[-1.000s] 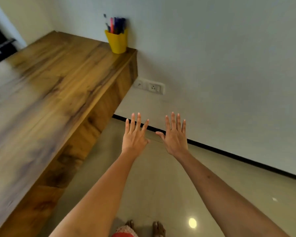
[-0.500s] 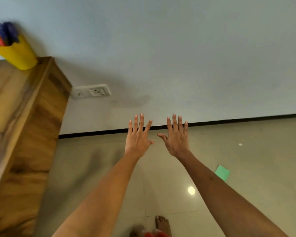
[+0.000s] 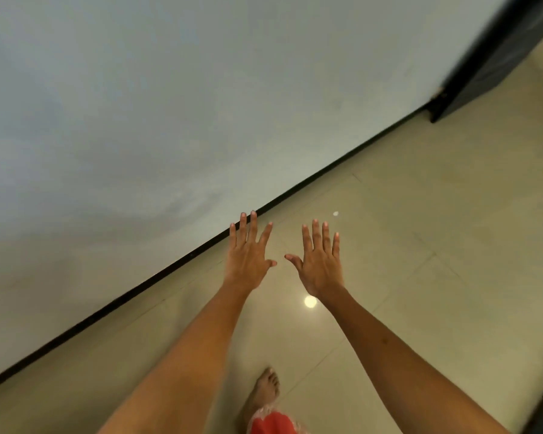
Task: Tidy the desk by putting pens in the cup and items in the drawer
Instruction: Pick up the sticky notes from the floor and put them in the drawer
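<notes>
Both bare hands out in front, palms down, fingers straight and spread — left hand, right hand, thumbs nearly meeting, nothing held. Beyond the fingertips: pale grey wall with black skirting strip; under the fingers, glossy beige tiled floor. No pens, cup, drawer or table in view — their place cannot be told. Judgement: pens should be light, stiff and smooth, best pinched mid-barrel; other items unknown.
</notes>
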Action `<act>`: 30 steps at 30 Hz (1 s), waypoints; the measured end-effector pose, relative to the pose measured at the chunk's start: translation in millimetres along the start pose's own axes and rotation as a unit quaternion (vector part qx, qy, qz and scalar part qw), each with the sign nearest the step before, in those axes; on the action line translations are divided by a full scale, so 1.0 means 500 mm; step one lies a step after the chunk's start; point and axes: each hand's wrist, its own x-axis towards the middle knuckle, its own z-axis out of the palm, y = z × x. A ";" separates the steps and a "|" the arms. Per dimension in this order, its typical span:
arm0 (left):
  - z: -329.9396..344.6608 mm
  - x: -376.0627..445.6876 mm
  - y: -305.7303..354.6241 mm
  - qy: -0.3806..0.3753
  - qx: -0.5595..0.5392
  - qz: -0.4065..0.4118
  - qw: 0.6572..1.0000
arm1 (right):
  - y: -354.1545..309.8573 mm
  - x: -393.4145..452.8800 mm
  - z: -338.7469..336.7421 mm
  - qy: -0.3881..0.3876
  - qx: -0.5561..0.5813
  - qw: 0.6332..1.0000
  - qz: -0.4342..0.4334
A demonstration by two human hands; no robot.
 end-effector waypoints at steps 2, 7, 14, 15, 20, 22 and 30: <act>0.013 0.066 0.060 -0.005 0.013 0.034 0.999 | 0.071 0.010 0.030 0.002 -0.003 0.999 0.041; 0.043 0.164 0.188 -0.015 0.019 0.116 0.993 | 0.215 0.006 0.092 0.000 -0.001 0.991 0.133; 0.129 0.265 0.277 -0.030 0.042 0.174 0.983 | 0.307 0.026 0.194 0.019 0.013 0.980 0.197; 0.149 0.280 0.284 -0.031 0.041 0.179 0.982 | 0.314 0.035 0.213 0.022 0.011 0.980 0.200; 0.297 0.365 0.313 -0.036 0.039 0.195 0.979 | 0.334 0.082 0.375 0.009 0.015 0.978 0.209; 0.366 0.394 0.320 -0.035 0.047 0.205 0.977 | 0.332 0.094 0.449 0.005 0.024 0.976 0.217; 0.583 0.431 0.333 -0.039 0.045 0.240 0.969 | 0.310 0.084 0.662 0.007 0.046 0.970 0.237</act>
